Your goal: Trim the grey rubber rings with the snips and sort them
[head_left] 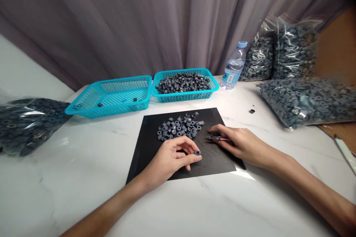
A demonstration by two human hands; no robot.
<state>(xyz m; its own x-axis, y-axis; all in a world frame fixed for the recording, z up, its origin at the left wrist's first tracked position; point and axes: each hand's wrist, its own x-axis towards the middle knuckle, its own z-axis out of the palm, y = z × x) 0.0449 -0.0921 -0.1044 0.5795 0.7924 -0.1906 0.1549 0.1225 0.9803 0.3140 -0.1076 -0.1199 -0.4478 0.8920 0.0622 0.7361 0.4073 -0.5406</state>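
Between the thumb and fingertips of my left hand (178,153) is a small dark grey plastic ring (197,153), its hole facing up. My right hand (239,140) is closed around a small metal-jawed hand tool (218,138) with a pinkish handle; its tip points left, toward the left hand, and the fingers hide much of it. Both hands are over a black mat (214,159). Just beyond the left hand, a loose pile of similar grey rings (179,127) lies on the mat.
At the back stand a blue basket full of rings (185,96) and another blue basket (111,109) with a couple inside. A water bottle (233,66), bags of rings (296,52), (308,100) at right and a bag (30,122) at left surround the white table (178,211).
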